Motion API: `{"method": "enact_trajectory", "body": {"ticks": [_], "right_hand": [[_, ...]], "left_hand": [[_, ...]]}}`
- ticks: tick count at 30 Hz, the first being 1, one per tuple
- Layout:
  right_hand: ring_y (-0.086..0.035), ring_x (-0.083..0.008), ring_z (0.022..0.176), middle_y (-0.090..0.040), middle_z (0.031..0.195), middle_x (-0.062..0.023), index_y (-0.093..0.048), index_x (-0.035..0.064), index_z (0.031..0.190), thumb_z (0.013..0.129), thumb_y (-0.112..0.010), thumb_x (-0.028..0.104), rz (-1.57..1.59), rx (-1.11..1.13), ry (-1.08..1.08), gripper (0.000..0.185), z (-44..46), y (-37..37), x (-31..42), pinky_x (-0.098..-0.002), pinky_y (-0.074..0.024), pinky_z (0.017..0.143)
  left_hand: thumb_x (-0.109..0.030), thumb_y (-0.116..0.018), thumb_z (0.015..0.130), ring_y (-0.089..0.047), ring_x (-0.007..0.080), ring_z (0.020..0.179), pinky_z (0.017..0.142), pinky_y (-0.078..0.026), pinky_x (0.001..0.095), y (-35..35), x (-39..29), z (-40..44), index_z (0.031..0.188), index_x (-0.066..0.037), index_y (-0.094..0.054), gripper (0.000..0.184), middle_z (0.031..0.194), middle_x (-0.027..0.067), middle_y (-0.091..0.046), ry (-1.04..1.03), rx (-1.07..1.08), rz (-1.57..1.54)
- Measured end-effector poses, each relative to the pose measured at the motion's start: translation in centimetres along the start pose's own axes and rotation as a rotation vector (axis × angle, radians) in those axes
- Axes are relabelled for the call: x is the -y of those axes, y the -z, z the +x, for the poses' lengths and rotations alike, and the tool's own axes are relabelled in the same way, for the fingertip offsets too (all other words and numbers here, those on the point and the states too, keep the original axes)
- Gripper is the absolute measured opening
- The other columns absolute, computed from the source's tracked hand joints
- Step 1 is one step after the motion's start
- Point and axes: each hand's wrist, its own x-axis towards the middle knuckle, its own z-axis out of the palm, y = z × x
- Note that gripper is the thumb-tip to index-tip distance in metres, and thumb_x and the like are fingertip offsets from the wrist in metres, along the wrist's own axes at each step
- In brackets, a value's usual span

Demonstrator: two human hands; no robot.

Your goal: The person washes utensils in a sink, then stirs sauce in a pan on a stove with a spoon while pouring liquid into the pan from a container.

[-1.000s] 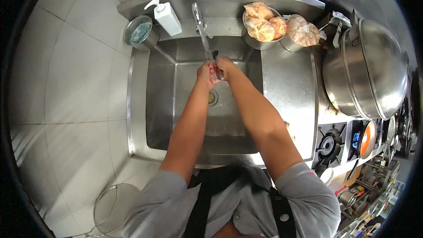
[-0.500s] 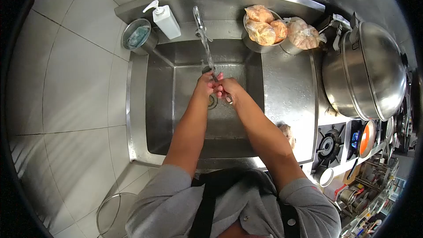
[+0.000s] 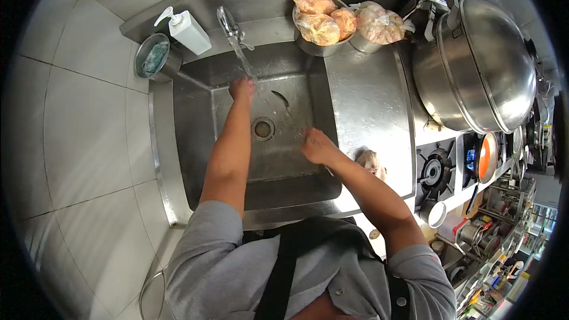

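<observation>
Utensil [image 3: 280, 98], blurred, dark curved end over sink [image 3: 198, 133], center of frame. Right hand [image 3: 318, 147] right of center, fingers closed around its thin handle. Left hand [image 3: 241, 89] upper center, at the water stream [image 3: 242, 56] under faucet [image 3: 226, 22]; fingers curled, can't tell if holding anything. Drain [image 3: 262, 129] between the 2 forearms. Pump bottle [image 3: 190, 32] upper left, beside metal container [image 3: 157, 56]. Metal pot [image 3: 320, 49] with 3 filled bags [image 3: 318, 28], upper center.

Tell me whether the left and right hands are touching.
Apart. The head view shows sink floor between the left hand, near the tap, and the right hand.
</observation>
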Motion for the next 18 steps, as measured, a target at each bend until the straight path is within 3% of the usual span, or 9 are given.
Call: {"method": "enact_trajectory", "body": {"ticks": [1, 4, 7, 9, 11, 12, 14, 18], "right_hand": [[-0.061, -0.0387, 0.084, -0.061, 0.087, -0.0276, -0.056, -0.0027, 0.1, 0.075, -0.059, 0.015, 0.146, 0.047, -0.274, 0.03, -1.4, 2.1, 1.9, -0.0455, -0.049, 0.075], [-0.06, -0.0411, 0.088, -0.061, 0.087, -0.0277, -0.052, -0.0043, 0.108, 0.074, -0.061, 0.015, 0.027, 0.141, -0.358, 0.041, -4.1, 3.0, 2.5, -0.0457, -0.0488, 0.077], [-0.061, -0.0413, 0.086, -0.061, 0.086, -0.0273, -0.044, -0.0046, 0.12, 0.074, -0.057, 0.011, 0.128, 0.057, -0.311, 0.05, -6.6, 2.5, 1.5, -0.0452, -0.0498, 0.076], [-0.061, -0.0409, 0.083, -0.061, 0.085, -0.0273, -0.04, -0.0045, 0.124, 0.074, -0.056, 0.009, 0.118, 0.033, -0.285, 0.054, -7.6, 2.3, 1.2, -0.0451, -0.0503, 0.074], [-0.062, -0.04, 0.08, -0.061, 0.083, -0.0271, -0.037, -0.0056, 0.127, 0.073, -0.055, 0.007, 0.1, 0.022, -0.294, 0.058, -9.5, 1.7, 0.9, -0.0446, -0.0508, 0.07], [-0.062, -0.0394, 0.077, -0.061, 0.081, -0.0268, -0.036, -0.0066, 0.128, 0.073, -0.054, 0.007, 0.079, 0.031, -0.296, 0.059, -10.0, 1.6, 0.7, -0.0443, -0.0511, 0.068], [-0.062, -0.0384, 0.073, -0.061, 0.079, -0.0255, -0.034, -0.0091, 0.128, 0.073, -0.053, 0.005, 0.029, 0.031, -0.297, 0.059, -11.6, 1.8, 1.0, -0.0437, -0.0505, 0.064], [-0.062, -0.0376, 0.07, -0.061, 0.078, -0.0259, -0.034, -0.0091, 0.128, 0.077, -0.049, 0.008, 0.008, 0.005, -0.268, 0.056, -13.6, 0.4, 0.3, -0.0442, -0.0498, 0.062]], "left_hand": [[-0.031, -0.054, 0.088, -0.057, 0.0174, 0.063, 0.052, -0.043, 0.0307, -0.4, -1.4, 0.3, 0.091, -0.003, -0.057, 0.028, 0.076, 0.005, -0.061, -0.11, 0.031, -0.088], [-0.037, -0.062, 0.083, -0.054, 0.013, 0.055, 0.05, -0.041, 0.0267, -2.5, -7.4, -2.2, 0.08, -0.004, -0.059, 0.033, 0.068, 0.0034, -0.06, -0.464, 0.065, -0.209], [-0.033, -0.068, 0.078, -0.058, 0.019, 0.061, 0.054, -0.044, 0.0301, -3.0, -10.0, -1.8, 0.084, -0.002, -0.058, 0.033, 0.073, 0.0076, -0.061, -0.468, 0.068, 0.252], [-0.027, -0.071, 0.076, -0.06, 0.0248, 0.068, 0.06, -0.046, 0.0345, -2.6, -8.0, 6.4, 0.087, -0.001, -0.057, 0.032, 0.079, 0.011, -0.062, -0.919, -0.218, 0.557], [-0.021, -0.071, 0.075, -0.061, 0.0305, 0.078, 0.068, -0.046, 0.039, -1.6, -7.4, 7.8, 0.093, 0.0, -0.055, 0.032, 0.087, 0.0143, -0.063, -1.09, -0.127, 0.713], [-0.017, -0.071, 0.074, -0.061, 0.0333, 0.085, 0.073, -0.046, 0.0414, -0.6, -8.6, 5.3, 0.097, -0.001, -0.054, 0.033, 0.092, 0.0159, -0.063, -1.024, 0.086, 0.711], [-0.017, -0.069, 0.075, -0.061, 0.0317, 0.088, 0.075, -0.046, 0.0424, 0.0, -9.3, 3.5, 0.101, -0.003, -0.054, 0.034, 0.093, 0.0148, -0.063, -0.909, 0.025, 0.85], [-0.016, -0.068, 0.075, -0.06, 0.0338, 0.089, 0.076, -0.047, 0.0423, 0.4, -10.1, -0.6, 0.117, -0.005, -0.051, 0.046, 0.094, 0.0141, -0.063, -1.206, -0.116, 1.069]]}}
